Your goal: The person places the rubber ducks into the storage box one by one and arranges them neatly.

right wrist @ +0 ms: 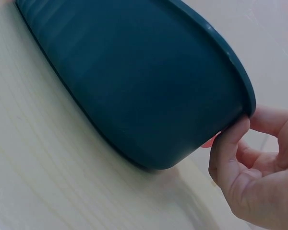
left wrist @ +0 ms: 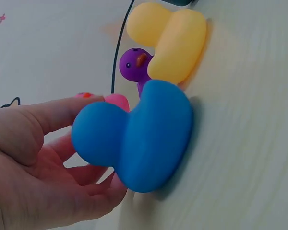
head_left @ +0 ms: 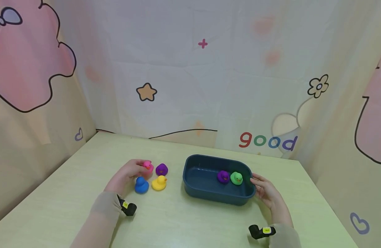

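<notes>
Okay, left hand (head_left: 130, 171) has its fingers clamped on the pink duck (head_left: 149, 165), lower left of centre; right hand (head_left: 268, 193) has fingers pinching the dark blue tub (head_left: 210, 194) by its rim, lower right of centre.

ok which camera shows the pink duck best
The head view: it shows the face and part of the body of the pink duck, held by the left hand. The left wrist view shows only small bits beyond the blue duck; the right wrist view shows none.
</notes>
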Action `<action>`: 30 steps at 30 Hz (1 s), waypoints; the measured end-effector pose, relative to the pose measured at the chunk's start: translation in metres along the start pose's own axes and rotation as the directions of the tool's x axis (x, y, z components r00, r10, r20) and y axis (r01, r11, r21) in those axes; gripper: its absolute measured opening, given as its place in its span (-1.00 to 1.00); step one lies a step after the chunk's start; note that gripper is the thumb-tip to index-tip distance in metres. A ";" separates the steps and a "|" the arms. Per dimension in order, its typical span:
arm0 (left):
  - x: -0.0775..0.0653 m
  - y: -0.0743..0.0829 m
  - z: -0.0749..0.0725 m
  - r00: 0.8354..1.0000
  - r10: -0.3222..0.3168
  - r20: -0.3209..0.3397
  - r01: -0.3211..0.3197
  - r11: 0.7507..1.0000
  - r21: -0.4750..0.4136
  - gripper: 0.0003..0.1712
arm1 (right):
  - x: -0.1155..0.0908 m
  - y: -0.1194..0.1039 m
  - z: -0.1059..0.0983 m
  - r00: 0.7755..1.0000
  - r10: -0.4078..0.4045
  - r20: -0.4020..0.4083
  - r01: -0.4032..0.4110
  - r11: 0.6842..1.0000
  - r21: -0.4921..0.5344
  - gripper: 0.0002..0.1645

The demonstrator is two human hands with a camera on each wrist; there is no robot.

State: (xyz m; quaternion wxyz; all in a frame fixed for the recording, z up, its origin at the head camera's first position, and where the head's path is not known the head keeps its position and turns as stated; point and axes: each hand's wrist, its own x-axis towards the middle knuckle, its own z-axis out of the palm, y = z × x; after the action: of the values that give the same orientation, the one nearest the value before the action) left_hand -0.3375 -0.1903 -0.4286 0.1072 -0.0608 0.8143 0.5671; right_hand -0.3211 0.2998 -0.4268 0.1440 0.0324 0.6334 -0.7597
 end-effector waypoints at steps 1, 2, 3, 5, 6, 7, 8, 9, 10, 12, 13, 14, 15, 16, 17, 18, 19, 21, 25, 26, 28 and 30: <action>0.000 0.000 -0.001 1.000 0.004 0.001 -0.004 1.000 -0.018 -0.35 | 0.000 0.000 0.000 1.000 0.000 0.001 0.000 1.000 -0.002 -0.47; -0.001 0.001 -0.001 1.000 0.005 0.001 -0.005 1.000 -0.030 -0.35 | 0.000 0.000 0.000 1.000 -0.002 0.000 0.002 1.000 -0.004 -0.45; -0.001 0.002 -0.002 1.000 0.007 -0.001 -0.007 0.999 -0.043 -0.36 | 0.000 0.000 0.000 1.000 -0.002 0.000 0.002 1.000 -0.004 -0.44; -0.002 0.002 -0.002 1.000 0.006 -0.004 -0.006 0.997 -0.080 -0.38 | 0.000 0.000 0.000 1.000 -0.003 0.008 0.003 1.000 0.000 -0.41; -0.001 0.002 -0.002 1.000 0.008 -0.006 -0.008 0.996 -0.091 -0.39 | 0.000 0.000 0.000 1.000 -0.004 0.006 0.004 1.000 0.005 -0.44; -0.002 0.003 -0.003 1.000 0.007 -0.009 -0.008 0.994 -0.109 -0.38 | 0.000 0.000 -0.001 1.000 -0.004 0.011 0.004 1.000 0.008 -0.43; -0.001 0.002 -0.003 1.000 0.007 -0.011 -0.009 0.992 -0.126 -0.38 | 0.000 0.001 -0.001 1.000 -0.005 0.012 0.005 1.000 0.012 -0.43; -0.001 0.002 -0.003 1.000 0.005 -0.012 -0.006 0.990 -0.144 -0.38 | 0.000 0.000 -0.001 1.000 -0.004 0.010 0.004 1.000 0.015 -0.47; 0.000 0.001 -0.003 1.000 0.002 -0.013 -0.004 0.987 -0.161 -0.37 | 0.000 0.000 -0.001 1.000 -0.004 0.009 0.004 1.000 0.018 -0.51; 0.001 0.000 -0.003 1.000 -0.006 -0.013 0.003 0.982 -0.189 -0.36 | 0.000 0.000 -0.001 1.000 -0.006 0.007 0.006 1.000 0.016 -0.56; 0.001 -0.001 -0.003 1.000 -0.011 -0.011 0.008 0.979 -0.202 -0.35 | -0.001 0.000 -0.001 1.000 -0.007 0.007 0.007 1.000 0.013 -0.55; 0.002 -0.002 -0.003 1.000 -0.014 -0.010 0.012 0.977 -0.214 -0.35 | -0.001 0.000 -0.001 1.000 -0.009 0.005 0.009 1.000 0.011 -0.58; 0.002 -0.002 -0.003 1.000 -0.021 -0.010 0.019 0.975 -0.222 -0.35 | -0.001 0.000 -0.001 1.000 -0.010 0.002 0.010 1.000 0.010 -0.61; 0.002 -0.003 -0.004 1.000 -0.023 -0.007 0.020 0.974 -0.226 -0.35 | -0.001 0.000 -0.001 1.000 -0.012 0.002 0.012 1.000 0.009 -0.61; 0.003 -0.004 -0.004 1.000 -0.025 -0.003 0.023 0.972 -0.234 -0.34 | -0.001 0.000 -0.001 1.000 -0.014 0.005 0.014 1.000 0.007 -0.59; 0.003 -0.004 -0.005 1.000 -0.028 -0.002 0.027 0.971 -0.239 -0.33 | -0.001 0.000 -0.001 1.000 -0.014 0.009 0.014 1.000 0.006 -0.59; 0.003 -0.005 -0.005 0.999 -0.032 -0.002 0.031 0.970 -0.243 -0.33 | -0.001 0.000 -0.001 1.000 -0.013 0.011 0.013 1.000 0.006 -0.57; 0.004 -0.005 -0.005 0.999 -0.037 -0.004 0.035 0.969 -0.245 -0.31 | -0.001 0.000 -0.001 1.000 -0.011 0.007 0.011 1.000 0.006 -0.56; 0.004 -0.004 -0.005 0.999 -0.036 -0.008 0.032 0.962 -0.271 -0.31 | -0.001 0.000 -0.001 1.000 -0.005 0.007 0.005 1.000 0.001 -0.53; 0.005 -0.003 -0.005 0.999 -0.031 -0.006 0.028 0.960 -0.278 -0.31 | 0.000 0.000 -0.001 1.000 -0.007 0.001 0.007 1.000 -0.001 -0.52; 0.005 -0.003 -0.003 1.000 -0.027 0.000 0.026 0.960 -0.280 -0.31 | 0.000 0.000 -0.001 1.000 -0.010 0.004 0.010 1.000 -0.003 -0.49; 0.005 -0.002 -0.002 1.000 -0.026 0.008 0.027 0.961 -0.274 -0.30 | 0.000 0.001 -0.001 1.000 -0.011 0.007 0.011 1.000 -0.005 -0.46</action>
State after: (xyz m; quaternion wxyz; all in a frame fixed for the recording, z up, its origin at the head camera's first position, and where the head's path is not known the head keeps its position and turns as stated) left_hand -0.3421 -0.1927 -0.4310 0.1073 -0.0848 0.7270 0.6728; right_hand -0.3212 0.3003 -0.4275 0.1419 0.0260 0.6351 -0.7588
